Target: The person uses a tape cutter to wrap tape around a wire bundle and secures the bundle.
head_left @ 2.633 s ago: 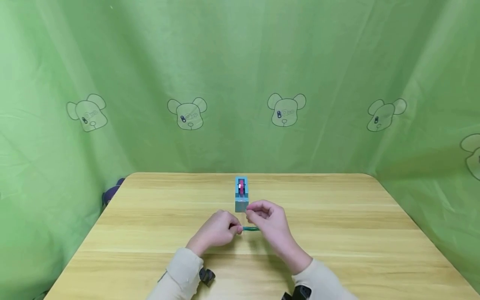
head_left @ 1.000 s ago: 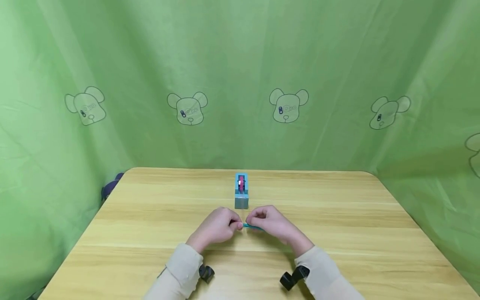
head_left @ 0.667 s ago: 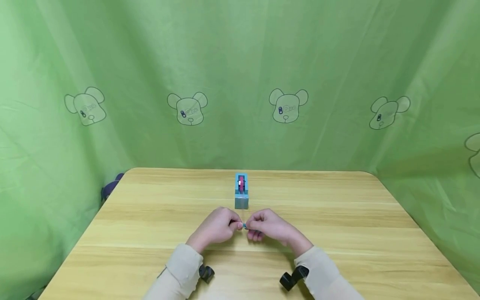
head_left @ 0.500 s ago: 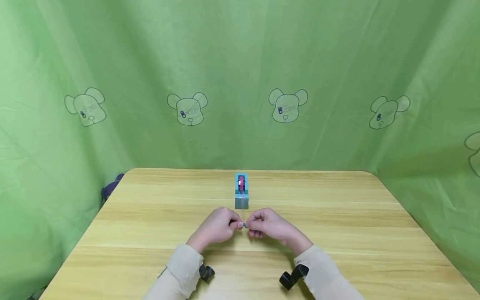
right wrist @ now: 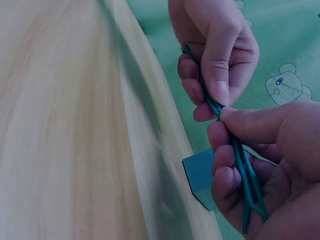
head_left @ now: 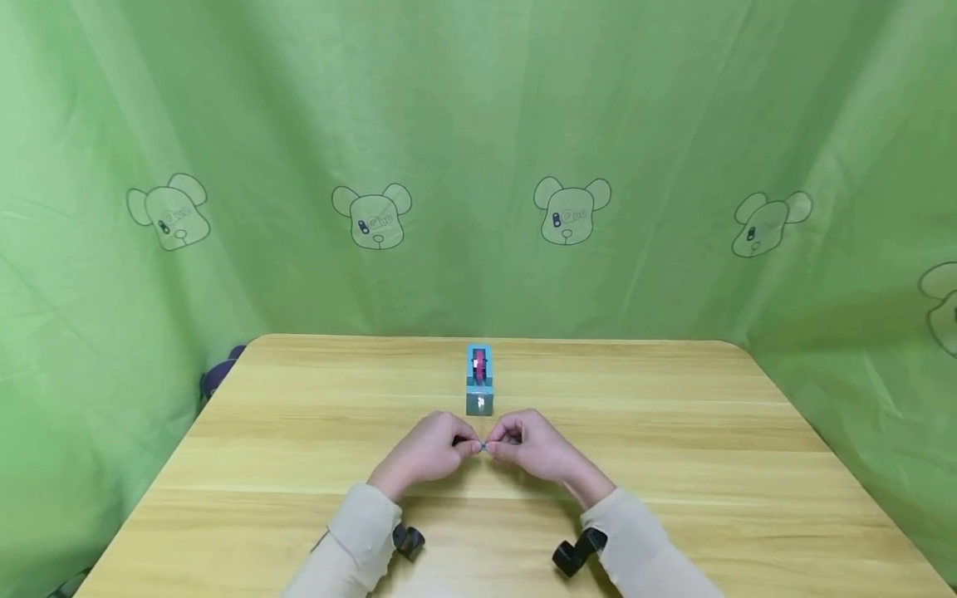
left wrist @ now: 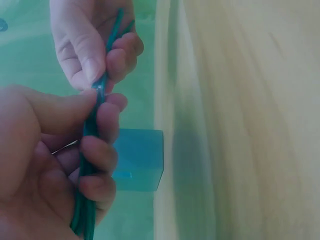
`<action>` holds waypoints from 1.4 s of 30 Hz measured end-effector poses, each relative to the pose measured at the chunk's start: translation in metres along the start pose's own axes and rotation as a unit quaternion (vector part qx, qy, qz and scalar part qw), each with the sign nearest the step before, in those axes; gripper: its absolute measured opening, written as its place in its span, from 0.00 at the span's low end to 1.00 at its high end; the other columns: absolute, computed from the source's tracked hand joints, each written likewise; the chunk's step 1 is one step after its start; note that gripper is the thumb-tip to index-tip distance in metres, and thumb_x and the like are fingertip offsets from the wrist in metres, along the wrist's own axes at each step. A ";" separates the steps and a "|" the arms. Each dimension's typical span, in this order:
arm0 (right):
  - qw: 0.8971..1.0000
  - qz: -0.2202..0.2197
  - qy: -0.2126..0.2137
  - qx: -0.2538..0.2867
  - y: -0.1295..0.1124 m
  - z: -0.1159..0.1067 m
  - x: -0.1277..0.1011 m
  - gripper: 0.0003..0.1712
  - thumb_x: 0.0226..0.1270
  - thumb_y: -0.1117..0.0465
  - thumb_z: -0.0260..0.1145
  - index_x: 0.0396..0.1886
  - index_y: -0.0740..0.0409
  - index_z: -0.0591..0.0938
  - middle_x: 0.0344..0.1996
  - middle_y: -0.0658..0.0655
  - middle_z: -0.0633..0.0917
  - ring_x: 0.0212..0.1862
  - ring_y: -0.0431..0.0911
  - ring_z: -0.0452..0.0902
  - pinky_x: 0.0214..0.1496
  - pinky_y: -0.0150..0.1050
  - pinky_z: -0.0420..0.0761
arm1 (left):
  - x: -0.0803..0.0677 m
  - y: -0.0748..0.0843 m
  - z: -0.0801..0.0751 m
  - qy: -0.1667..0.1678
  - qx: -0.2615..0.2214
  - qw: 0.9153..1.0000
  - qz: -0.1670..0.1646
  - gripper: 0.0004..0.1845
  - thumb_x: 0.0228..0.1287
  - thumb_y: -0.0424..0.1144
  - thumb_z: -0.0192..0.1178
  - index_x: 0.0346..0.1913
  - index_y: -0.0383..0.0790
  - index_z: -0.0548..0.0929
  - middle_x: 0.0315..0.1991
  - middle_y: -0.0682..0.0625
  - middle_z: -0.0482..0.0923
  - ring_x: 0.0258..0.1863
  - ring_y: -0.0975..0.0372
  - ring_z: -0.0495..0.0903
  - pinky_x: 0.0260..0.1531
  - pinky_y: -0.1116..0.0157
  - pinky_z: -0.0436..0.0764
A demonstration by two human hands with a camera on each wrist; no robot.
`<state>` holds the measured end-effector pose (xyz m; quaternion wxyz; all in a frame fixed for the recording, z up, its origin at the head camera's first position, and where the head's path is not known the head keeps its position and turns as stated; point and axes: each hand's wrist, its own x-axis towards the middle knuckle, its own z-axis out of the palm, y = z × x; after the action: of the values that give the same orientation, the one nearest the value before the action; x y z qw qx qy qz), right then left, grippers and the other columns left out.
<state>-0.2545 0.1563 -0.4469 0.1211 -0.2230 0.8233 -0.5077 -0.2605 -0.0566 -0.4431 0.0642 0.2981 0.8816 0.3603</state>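
On my feed the left hand (head_left: 429, 448) and right hand (head_left: 534, 448) pinch the green cords (left wrist: 90, 125) at the tape dispenser's (head_left: 480, 403) six o'clock, long axis nine-to-three, mostly hidden from my head view

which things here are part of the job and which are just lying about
Job in hand:
green cords, pinched by the left hand and right hand
blue tape dispenser, probably, standing just beyond both hands

Apparently not involved:
purple object, partly hidden past the table's left edge
green curtain, just a backdrop
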 end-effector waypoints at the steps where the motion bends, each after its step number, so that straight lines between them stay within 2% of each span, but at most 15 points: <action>1: 1.000 -0.007 0.003 -0.008 0.000 0.000 0.000 0.03 0.65 0.66 0.69 0.34 0.63 0.85 0.29 0.53 0.84 0.32 0.46 0.77 0.36 0.35 0.77 | 0.000 0.000 -0.001 -0.001 -0.002 1.000 0.002 0.09 0.69 0.35 0.60 0.33 0.39 0.89 0.24 0.56 0.80 0.19 0.68 0.70 0.25 0.69 0.74; 5: 0.999 -0.028 0.017 -0.035 0.001 0.002 0.001 0.03 0.63 0.66 0.70 0.34 0.62 0.85 0.29 0.52 0.84 0.34 0.46 0.77 0.39 0.37 0.78 | -0.001 0.000 -0.003 -0.008 -0.004 1.000 0.005 0.11 0.71 0.35 0.57 0.31 0.40 0.87 0.19 0.57 0.73 0.17 0.68 0.66 0.22 0.69 0.70; 12: 0.996 -0.044 0.025 -0.068 -0.001 0.002 0.001 0.01 0.63 0.66 0.71 0.32 0.59 0.86 0.29 0.48 0.85 0.35 0.45 0.79 0.42 0.38 0.78 | 0.002 -0.003 -0.003 -0.016 -0.022 1.000 0.000 0.12 0.72 0.35 0.56 0.31 0.41 0.86 0.22 0.55 0.78 0.20 0.67 0.70 0.26 0.68 0.73; 17: 0.996 -0.040 0.028 -0.077 0.000 0.004 0.002 0.03 0.61 0.68 0.71 0.30 0.57 0.87 0.28 0.47 0.85 0.33 0.43 0.79 0.39 0.37 0.79 | 0.002 -0.005 -0.001 -0.001 -0.026 1.000 -0.015 0.06 0.67 0.35 0.63 0.33 0.41 0.89 0.27 0.57 0.83 0.25 0.67 0.75 0.32 0.67 0.77; 24: 0.998 -0.030 0.013 -0.051 0.003 0.005 0.004 0.02 0.60 0.68 0.72 0.32 0.59 0.86 0.28 0.51 0.85 0.32 0.44 0.79 0.37 0.35 0.80 | 0.001 -0.003 0.005 0.041 -0.009 0.998 -0.049 0.03 0.62 0.36 0.69 0.31 0.46 0.91 0.29 0.60 0.85 0.26 0.69 0.77 0.32 0.67 0.78; 26: 0.999 -0.019 0.005 -0.038 0.004 0.005 0.004 0.02 0.62 0.67 0.71 0.34 0.60 0.86 0.30 0.52 0.85 0.34 0.44 0.79 0.38 0.35 0.79 | 0.002 -0.003 0.006 0.049 -0.005 0.998 -0.047 0.03 0.61 0.37 0.69 0.31 0.46 0.91 0.29 0.59 0.85 0.27 0.69 0.78 0.32 0.68 0.79; 33: 0.999 0.038 -0.023 0.004 0.003 0.004 0.005 0.07 0.71 0.64 0.64 0.38 0.64 0.84 0.28 0.57 0.84 0.29 0.47 0.78 0.28 0.37 0.79 | 0.002 -0.003 0.005 0.068 0.001 0.997 -0.035 0.03 0.60 0.35 0.70 0.31 0.46 0.91 0.30 0.58 0.86 0.28 0.70 0.80 0.32 0.69 0.79; 37: 0.999 0.021 -0.008 -0.026 0.004 0.006 0.005 0.06 0.69 0.63 0.65 0.35 0.62 0.85 0.27 0.56 0.84 0.28 0.47 0.78 0.28 0.37 0.79 | 0.002 -0.003 0.004 0.071 0.002 0.997 -0.035 0.03 0.59 0.35 0.71 0.30 0.47 0.91 0.29 0.59 0.86 0.27 0.70 0.80 0.32 0.69 0.79; 42: 0.995 -0.023 0.027 -0.092 0.004 0.010 0.005 0.03 0.67 0.63 0.68 0.32 0.55 0.87 0.28 0.49 0.85 0.31 0.43 0.78 0.38 0.37 0.79 | 0.002 -0.005 0.000 0.058 0.022 0.998 -0.030 0.04 0.61 0.37 0.70 0.30 0.49 0.91 0.27 0.62 0.84 0.23 0.70 0.77 0.29 0.69 0.78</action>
<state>-0.2555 0.1478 -0.4547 0.0662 -0.2389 0.8640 -0.4383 -0.2642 -0.0584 -0.4462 0.0175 0.2514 0.9000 0.3556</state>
